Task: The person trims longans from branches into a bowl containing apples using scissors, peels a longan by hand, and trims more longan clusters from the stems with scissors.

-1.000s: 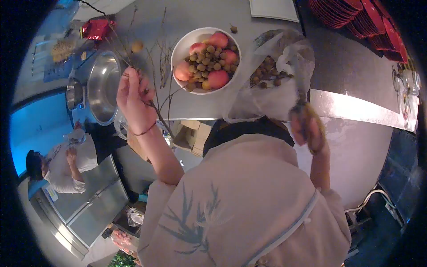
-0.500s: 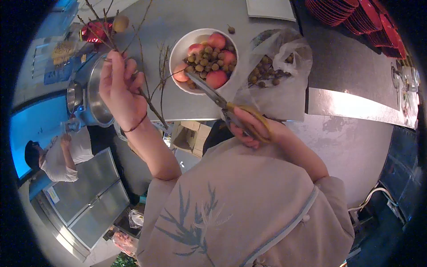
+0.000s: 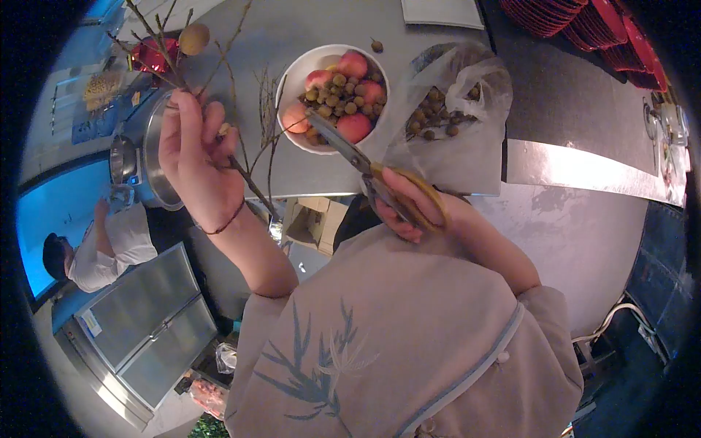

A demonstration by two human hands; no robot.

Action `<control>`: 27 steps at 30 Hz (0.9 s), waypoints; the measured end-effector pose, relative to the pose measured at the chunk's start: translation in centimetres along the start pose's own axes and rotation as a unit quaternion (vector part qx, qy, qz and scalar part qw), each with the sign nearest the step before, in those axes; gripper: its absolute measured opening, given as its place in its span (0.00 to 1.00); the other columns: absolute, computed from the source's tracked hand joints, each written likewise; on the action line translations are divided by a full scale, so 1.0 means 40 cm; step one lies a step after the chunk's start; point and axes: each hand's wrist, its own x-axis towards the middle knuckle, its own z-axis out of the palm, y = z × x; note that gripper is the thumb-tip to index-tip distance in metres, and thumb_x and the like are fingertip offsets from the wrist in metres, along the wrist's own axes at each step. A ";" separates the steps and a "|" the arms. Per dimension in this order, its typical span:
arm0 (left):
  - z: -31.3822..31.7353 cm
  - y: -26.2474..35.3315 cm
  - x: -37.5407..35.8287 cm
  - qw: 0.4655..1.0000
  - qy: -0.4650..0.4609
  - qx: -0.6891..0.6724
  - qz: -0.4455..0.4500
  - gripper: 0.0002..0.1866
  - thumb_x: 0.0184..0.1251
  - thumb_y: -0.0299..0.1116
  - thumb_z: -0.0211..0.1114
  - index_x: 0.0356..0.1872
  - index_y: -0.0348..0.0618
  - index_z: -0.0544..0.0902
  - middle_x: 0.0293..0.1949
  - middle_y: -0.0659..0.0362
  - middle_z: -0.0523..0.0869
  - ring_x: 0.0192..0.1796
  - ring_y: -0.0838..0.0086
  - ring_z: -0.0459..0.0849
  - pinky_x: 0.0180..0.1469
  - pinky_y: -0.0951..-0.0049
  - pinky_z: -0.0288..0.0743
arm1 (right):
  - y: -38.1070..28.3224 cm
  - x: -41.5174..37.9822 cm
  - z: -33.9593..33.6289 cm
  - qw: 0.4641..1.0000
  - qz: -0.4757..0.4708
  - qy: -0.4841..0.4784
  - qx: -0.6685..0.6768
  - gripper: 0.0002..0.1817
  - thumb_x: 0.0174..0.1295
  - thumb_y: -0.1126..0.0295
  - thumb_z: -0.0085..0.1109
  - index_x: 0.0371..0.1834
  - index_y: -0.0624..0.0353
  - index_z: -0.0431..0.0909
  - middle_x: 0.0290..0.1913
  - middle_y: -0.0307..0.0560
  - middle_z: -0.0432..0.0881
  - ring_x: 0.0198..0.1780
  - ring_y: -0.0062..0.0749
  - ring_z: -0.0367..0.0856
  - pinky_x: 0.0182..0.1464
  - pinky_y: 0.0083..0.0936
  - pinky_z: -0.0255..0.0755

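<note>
The branch (image 3: 253, 186) is in the left hand (image 3: 197, 146), raised over the left part of the steel counter (image 3: 409, 73), its bare twigs spreading far and left and its thicker end slanting toward the near edge. One longan (image 3: 194, 39) shows at its far end. The fingers are curled in around the stem, with little gap showing. The branch looks light and woody, stiff along the stem but springy and easily snapped at the tips, so the thick middle is the surest hold; the fruit, round and thin-shelled, would probably roll if pinched loosely. The right hand (image 3: 412, 201) is closed on the yellow handles of the scissors (image 3: 343, 144), whose blades point far and left, above the near rim of the white bowl (image 3: 290, 87), close to a thin side twig; whether they touch it cannot be told. The bowl carries brown longans (image 3: 339, 91) and reddish fruits (image 3: 355, 128). Just right of it, a clear plastic bag (image 3: 438, 164) has more longans inside, and a single small fruit (image 3: 377, 45) lies beyond, on the far side. A metal basin (image 3: 155, 146) sits left, near the hand. Farther left is another person (image 3: 109, 248).
</note>
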 end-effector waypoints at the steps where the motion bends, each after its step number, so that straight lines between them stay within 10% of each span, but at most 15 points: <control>1: -0.003 0.001 -0.002 1.000 -0.014 -0.006 -0.005 0.07 0.63 0.33 0.59 0.36 0.41 0.75 0.32 0.66 0.75 0.24 0.90 0.62 0.17 0.90 0.50 | 0.004 0.005 -0.005 1.000 -0.004 -0.006 -0.004 0.27 0.59 0.36 0.38 0.27 0.51 0.63 0.14 0.35 0.60 0.12 0.19 0.58 0.13 0.17 0.54; 18: 0.003 -0.147 0.091 0.998 -0.059 0.023 0.003 0.05 0.63 0.32 0.59 0.34 0.42 0.75 0.23 0.69 0.68 0.22 0.88 0.62 0.19 0.87 0.51 | -0.033 0.142 -0.088 0.991 -0.073 0.045 -0.101 0.36 0.59 0.34 0.30 0.04 0.51 0.58 0.03 0.39 0.60 0.05 0.24 0.59 0.08 0.20 0.51; 27: 0.010 -0.249 0.167 0.995 -0.060 0.066 0.039 0.04 0.62 0.31 0.60 0.30 0.45 0.76 0.20 0.70 0.69 0.21 0.88 0.64 0.20 0.87 0.55 | -0.046 0.183 -0.122 0.993 -0.068 0.081 -0.053 0.25 0.61 0.39 0.37 0.34 0.52 0.62 0.08 0.36 0.62 0.06 0.21 0.58 0.07 0.21 0.51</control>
